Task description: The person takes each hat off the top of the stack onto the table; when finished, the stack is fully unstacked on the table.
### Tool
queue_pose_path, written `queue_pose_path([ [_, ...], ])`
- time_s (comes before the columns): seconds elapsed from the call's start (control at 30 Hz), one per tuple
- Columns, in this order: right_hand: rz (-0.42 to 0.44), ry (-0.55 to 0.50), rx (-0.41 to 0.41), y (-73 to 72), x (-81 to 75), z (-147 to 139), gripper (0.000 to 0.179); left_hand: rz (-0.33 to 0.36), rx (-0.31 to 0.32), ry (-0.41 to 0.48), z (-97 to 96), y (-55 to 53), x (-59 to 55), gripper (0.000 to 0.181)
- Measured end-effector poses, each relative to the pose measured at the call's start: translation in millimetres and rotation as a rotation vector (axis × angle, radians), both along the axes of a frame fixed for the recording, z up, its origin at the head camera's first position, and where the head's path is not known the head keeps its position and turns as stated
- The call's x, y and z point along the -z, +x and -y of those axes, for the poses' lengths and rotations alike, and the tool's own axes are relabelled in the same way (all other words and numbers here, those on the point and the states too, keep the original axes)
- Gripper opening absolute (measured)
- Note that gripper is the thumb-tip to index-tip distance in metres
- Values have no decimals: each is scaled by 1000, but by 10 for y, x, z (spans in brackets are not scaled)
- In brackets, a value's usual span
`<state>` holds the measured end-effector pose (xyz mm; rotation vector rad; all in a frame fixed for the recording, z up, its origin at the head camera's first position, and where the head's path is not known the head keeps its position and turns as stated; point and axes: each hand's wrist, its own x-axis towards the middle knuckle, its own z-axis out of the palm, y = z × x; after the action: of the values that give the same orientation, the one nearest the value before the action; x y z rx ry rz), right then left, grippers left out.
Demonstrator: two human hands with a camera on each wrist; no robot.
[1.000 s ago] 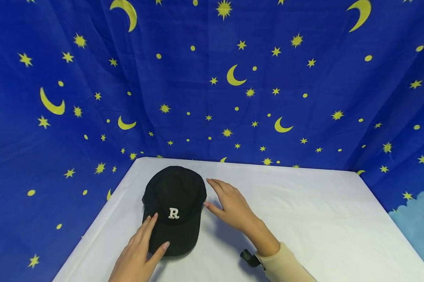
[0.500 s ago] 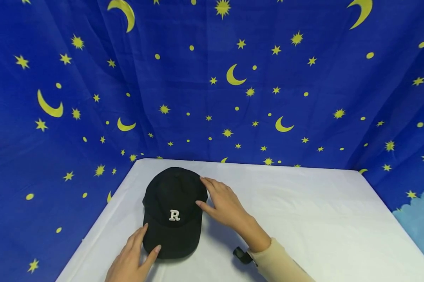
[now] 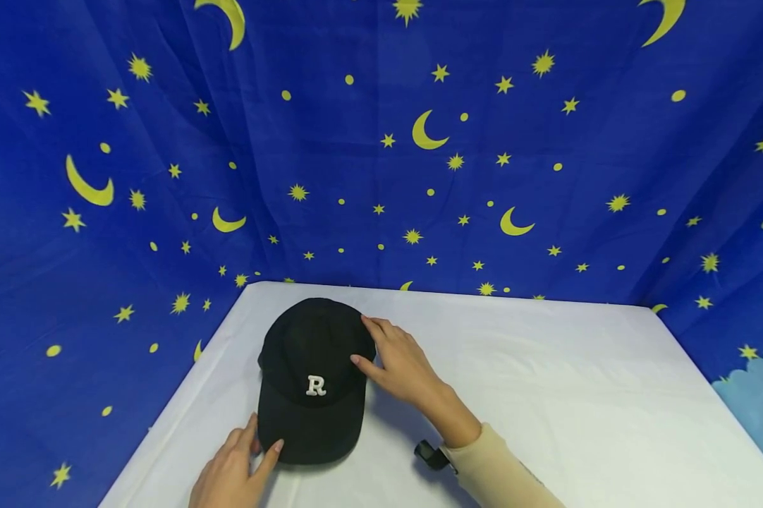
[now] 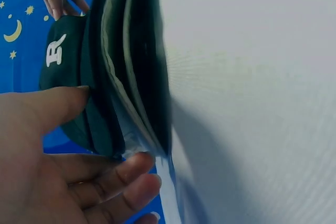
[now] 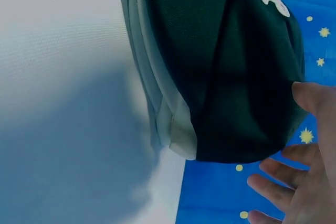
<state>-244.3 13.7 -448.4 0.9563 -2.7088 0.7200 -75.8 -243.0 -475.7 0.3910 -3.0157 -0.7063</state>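
A black baseball cap (image 3: 318, 353) with a white letter R on its front lies on the white table, brim towards me. Beneath its brim in the left wrist view, layered curved brims (image 4: 118, 51) with pale edges show. My left hand (image 3: 229, 469) is at the brim's left front corner. Its thumb lies over the brim and its loosely bent fingers stand beside the lower edge. On the other side, my right hand (image 3: 403, 363) touches the crown, thumb on the front and fingers along the side. Neither palm is against the cap.
The white-covered table (image 3: 546, 402) extends to the right of the cap. A blue curtain (image 3: 356, 127) with yellow moons and stars stands behind and on both sides. A small black device (image 3: 430, 455) sits at my right wrist, beside the beige sleeve (image 3: 502, 469).
My right hand has come left from beside the cap onto its crown. My left hand has drawn back from over the brim to its left corner. The cap has stayed in place.
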Motion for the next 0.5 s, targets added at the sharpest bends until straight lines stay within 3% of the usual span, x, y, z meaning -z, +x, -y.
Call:
queue_pose_path([
  [0.5,8,-119,-5,-78,35,39,46,33,-60,86,27,-1,88,68],
])
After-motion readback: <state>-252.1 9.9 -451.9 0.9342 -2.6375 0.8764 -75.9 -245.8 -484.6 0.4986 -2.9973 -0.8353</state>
